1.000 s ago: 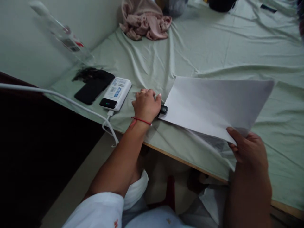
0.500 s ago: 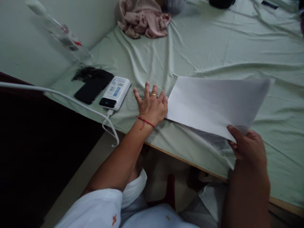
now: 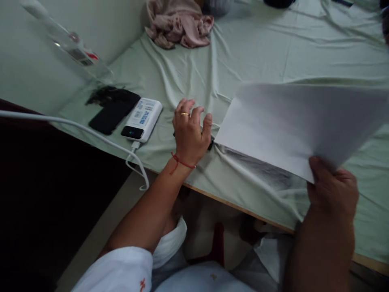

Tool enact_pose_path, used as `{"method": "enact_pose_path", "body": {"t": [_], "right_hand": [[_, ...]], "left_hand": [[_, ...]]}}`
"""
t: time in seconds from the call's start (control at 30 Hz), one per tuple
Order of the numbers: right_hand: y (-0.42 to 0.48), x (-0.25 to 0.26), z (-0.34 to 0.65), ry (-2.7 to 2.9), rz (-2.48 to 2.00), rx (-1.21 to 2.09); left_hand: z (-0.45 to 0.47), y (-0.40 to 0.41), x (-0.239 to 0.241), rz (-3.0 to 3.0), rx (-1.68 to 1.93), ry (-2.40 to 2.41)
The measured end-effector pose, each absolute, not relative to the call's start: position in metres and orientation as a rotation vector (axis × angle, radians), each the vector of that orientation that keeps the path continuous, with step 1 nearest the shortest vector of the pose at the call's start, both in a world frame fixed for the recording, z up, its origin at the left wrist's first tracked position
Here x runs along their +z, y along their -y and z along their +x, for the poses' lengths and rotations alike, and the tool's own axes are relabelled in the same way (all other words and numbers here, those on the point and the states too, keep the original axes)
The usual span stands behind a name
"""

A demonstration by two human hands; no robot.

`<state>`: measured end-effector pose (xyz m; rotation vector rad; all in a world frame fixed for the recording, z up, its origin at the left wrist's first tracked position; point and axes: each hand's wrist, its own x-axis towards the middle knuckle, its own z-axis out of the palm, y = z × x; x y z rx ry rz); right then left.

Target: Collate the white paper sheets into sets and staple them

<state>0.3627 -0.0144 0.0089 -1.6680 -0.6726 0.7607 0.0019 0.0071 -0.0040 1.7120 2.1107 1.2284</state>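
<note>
My right hand [image 3: 332, 184] pinches the near edge of a white sheet of paper [image 3: 273, 125], thumb on top. The sheet's right side is lifted and bent, while its left corner lies low by the cloth. A darker, see-through layer [image 3: 267, 168] shows beneath its near edge. Left of the paper, my left hand [image 3: 191, 129] is over the cloth, fingers apart and slightly curled, a ring and a red wrist string on it. Small dark ends of an object [image 3: 210, 144] show from under this hand; the rest is hidden.
A white power bank [image 3: 142, 119] with a plugged-in white cable [image 3: 118, 144] lies left, beside a black phone-like slab [image 3: 114, 115]. A clear bottle [image 3: 82, 54] leans by the wall. Crumpled pink cloth [image 3: 182, 28] lies at the back. The green-sheeted surface's edge [image 3: 231, 202] is near me.
My right hand has moved right with the paper, lifting its right side higher. My left hand, flat and spread before, has turned and curled its fingers, away from the paper's corner.
</note>
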Motion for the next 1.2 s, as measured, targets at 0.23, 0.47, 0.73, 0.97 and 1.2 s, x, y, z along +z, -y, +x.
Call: {"method": "enact_pose_path", "body": {"t": [0.23, 0.47, 0.73, 0.97, 1.2], "right_hand": [[0.016, 0.02, 0.391, 0.482, -1.564, 0.698], [0.018, 0.013, 0.395, 0.546, -1.577, 0.797], [0.018, 0.005, 0.403, 0.706, -1.633, 0.908], [0.013, -0.005, 0.414, 0.758, -1.556, 0.679], [0.012, -0.003, 0.418, 0.674, -1.504, 0.6]], "left_hand": [[0.024, 0.007, 0.011, 1.347, 1.578, -1.349], [0.033, 0.0, 0.012, 0.882, 1.29, -1.035], [0.057, -0.005, -0.015, 0.955, 1.168, -1.177], [0.066, -0.009, -0.012, 0.922, 1.19, -1.177], [0.074, -0.014, -0.015, 0.965, 1.165, -1.221]]}}
